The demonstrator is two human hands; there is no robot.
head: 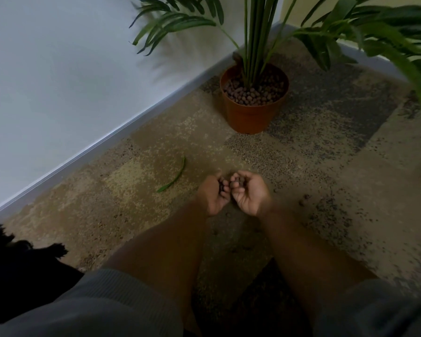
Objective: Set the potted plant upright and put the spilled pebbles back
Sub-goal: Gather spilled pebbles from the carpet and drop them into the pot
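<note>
The pot (252, 110) stands upright on the carpet (131, 190) near the corner where the two walls meet, its stems rising straight and its top filled nearly to the rim with brown pebbles (253, 93), so the righting part of the task looks done. Nearer the camera, well apart from the pot, both hands are cupped palm-up side by side with their fingertips touching or almost so. The left hand (213, 194) is curled half closed around a few dark pebbles; the right hand (249, 193) is a little more open, and it also cradles a small heap of them. Neither hand is clenched tight; they form a shallow bowl. A few loose pebbles (304, 200) lie on the carpet just right of the hands and below them, though the speckled pattern makes the count hard to judge. A fallen green leaf (174, 176) lies to the left of the hands. What seems left is carrying this handful to the pot, tipping it in, then gathering the last strays.
</note>
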